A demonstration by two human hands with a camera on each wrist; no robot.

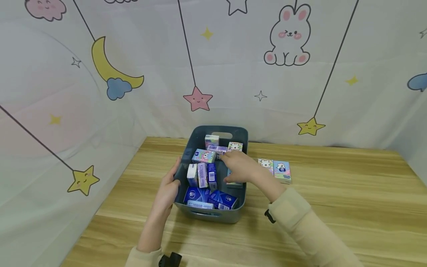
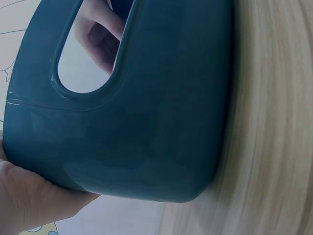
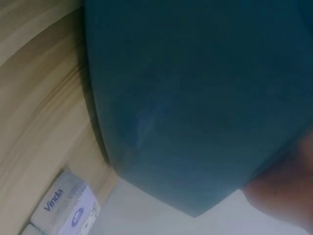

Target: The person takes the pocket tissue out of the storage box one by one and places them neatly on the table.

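wooden table (image 1: 340, 207), cartoon backdrop (image 1: 233, 66); left hand (image 1: 167, 191) grips bin (image 1: 220, 217), right hand (image 1: 241, 167) inside, grip unclear

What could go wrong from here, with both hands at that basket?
The right-hand grip, reaching inside the basket, might tip over the row of three packs. If the left-hand grip on the basket's side eases, the basket could slide. The right forearm, near the packs on the table, might nudge them.
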